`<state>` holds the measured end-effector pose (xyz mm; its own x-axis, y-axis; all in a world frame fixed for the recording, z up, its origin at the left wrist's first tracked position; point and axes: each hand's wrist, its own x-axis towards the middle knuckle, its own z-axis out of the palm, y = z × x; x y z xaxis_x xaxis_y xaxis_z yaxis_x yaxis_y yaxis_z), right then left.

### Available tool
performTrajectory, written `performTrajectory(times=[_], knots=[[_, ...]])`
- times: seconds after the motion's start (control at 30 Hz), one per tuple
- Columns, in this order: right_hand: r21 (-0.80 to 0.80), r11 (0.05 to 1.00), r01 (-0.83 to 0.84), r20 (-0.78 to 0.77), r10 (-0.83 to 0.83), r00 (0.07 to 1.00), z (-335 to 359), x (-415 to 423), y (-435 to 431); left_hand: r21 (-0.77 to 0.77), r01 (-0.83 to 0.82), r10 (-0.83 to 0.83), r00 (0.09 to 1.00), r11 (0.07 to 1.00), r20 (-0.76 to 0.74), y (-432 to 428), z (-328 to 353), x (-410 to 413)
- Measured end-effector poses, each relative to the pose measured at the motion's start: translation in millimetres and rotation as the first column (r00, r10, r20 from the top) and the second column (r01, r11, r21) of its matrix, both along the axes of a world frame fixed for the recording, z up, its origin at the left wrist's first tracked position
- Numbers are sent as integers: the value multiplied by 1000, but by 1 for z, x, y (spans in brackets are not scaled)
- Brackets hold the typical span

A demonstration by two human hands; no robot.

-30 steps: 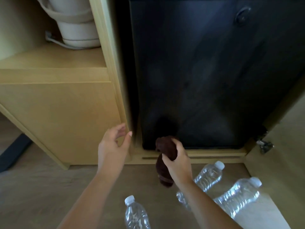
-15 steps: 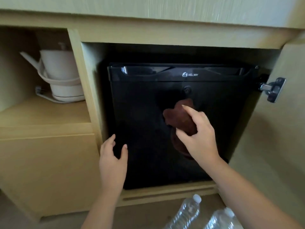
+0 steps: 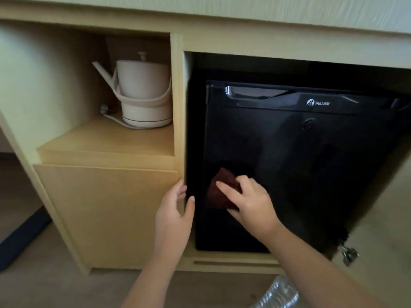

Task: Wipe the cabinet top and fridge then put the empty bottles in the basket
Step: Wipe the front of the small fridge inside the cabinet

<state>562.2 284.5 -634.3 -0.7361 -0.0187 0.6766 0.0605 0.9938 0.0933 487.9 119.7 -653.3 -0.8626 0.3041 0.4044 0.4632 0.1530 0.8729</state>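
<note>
Low on the black fridge (image 3: 289, 163) door, near its left edge, the right hand (image 3: 249, 202) presses a dark brown cloth (image 3: 221, 192) flat against the surface, fingers curled over it with the forefinger stretched along its top. The left hand (image 3: 174, 210) grips the pale wooden cabinet (image 3: 106, 210) upright just beside the fridge, thumb on the fridge side, fingers wrapped round the front edge. A white kettle (image 3: 142, 94) stands on its base in the open shelf to the left. A clear plastic bottle (image 3: 280, 294) lies on the floor at the bottom edge, only partly seen.
</note>
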Motion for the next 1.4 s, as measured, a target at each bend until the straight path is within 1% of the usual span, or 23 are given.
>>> performTrajectory(times=[0.07,0.13,0.2,0.23,0.27,0.37,0.4,0.47,0.53,0.57,0.63,0.8,0.97,1.03,1.1,1.17,1.27,1.33,1.4], knots=[[-59,998,2,114,5,993,-5,4,-6,1,7,-7,1000,1000,-12,-2,3,0],[-231,973,-1,156,38,987,0,7,-9,18,5,-5,1000,1000,-15,-5,8,-1],[-467,884,-19,148,100,984,15,10,-11,48,7,-6,1000,999,-6,-7,12,-2],[-542,839,-38,130,129,983,25,10,-11,61,10,-10,1000,998,0,-7,13,-3],[-563,824,-58,116,148,982,37,8,-10,71,13,-13,1000,997,9,-7,14,-3],[-455,882,-125,62,172,983,67,1,-8,95,16,-20,999,995,37,-7,15,-3],[-414,901,-130,28,155,988,73,0,-5,92,17,-20,999,996,37,-7,16,-3],[-320,946,-56,-85,30,996,75,2,-1,83,15,-17,999,996,29,-8,16,-3],[-250,967,50,-244,-113,963,70,5,0,77,15,-17,1000,997,25,-9,15,-4],[-245,966,76,-309,-153,939,67,5,-2,74,16,-18,1000,997,25,-10,15,-4],[-249,966,74,-385,-169,907,60,0,-7,72,19,-21,999,997,26,-10,16,-4],[-193,980,49,-493,-140,858,42,-10,-10,86,20,-23,999,996,25,-9,15,-4],[-78,981,178,-544,-192,817,18,-32,-14,79,11,-14,1000,997,26,-6,11,-3],[-117,976,184,-553,-218,804,11,-42,-15,68,14,-15,1000,998,12,-6,10,-3],[-176,972,156,-508,-225,831,8,-45,-13,46,17,-17,1000,999,-2,-7,8,-4],[-188,974,128,-454,-202,868,6,-44,-10,31,11,-11,1000,999,-12,-8,8,-4],[-150,974,168,-400,-215,891,6,-43,-7,31,8,-7,1000,1000,-15,-6,6,-3],[-117,972,203,-399,-233,887,9,-42,-7,35,14,-14,1000,999,-14,-5,6,-2],[-69,980,187,-423,-198,884,19,-39,-5,42,22,-21,1000,999,-10,-6,7,-1]])
